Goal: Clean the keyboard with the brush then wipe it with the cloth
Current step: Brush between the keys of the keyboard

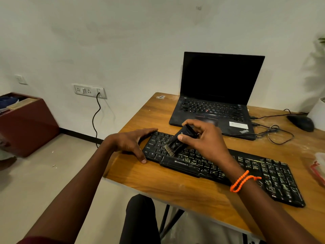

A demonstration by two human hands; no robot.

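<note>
- A wooden desk point(158, 182) stands against a white wall, with an open ThinkPad laptop point(216, 103) at the back and a mouse point(301, 122) to the right.
- The black Zebronics keyboard point(246, 171) lies slantwise near the front edge, its right-hand keys dusty.
- The left hand point(131, 144) steadies the keyboard's left end, fingers spread and fairly straight.
- The right hand point(204, 140) pinches the small black brush point(177, 141), bristles on the left keys.
- The brush looks light and stiff-handled; the upper body is the likely best hold.
- No cloth is visible.
</note>
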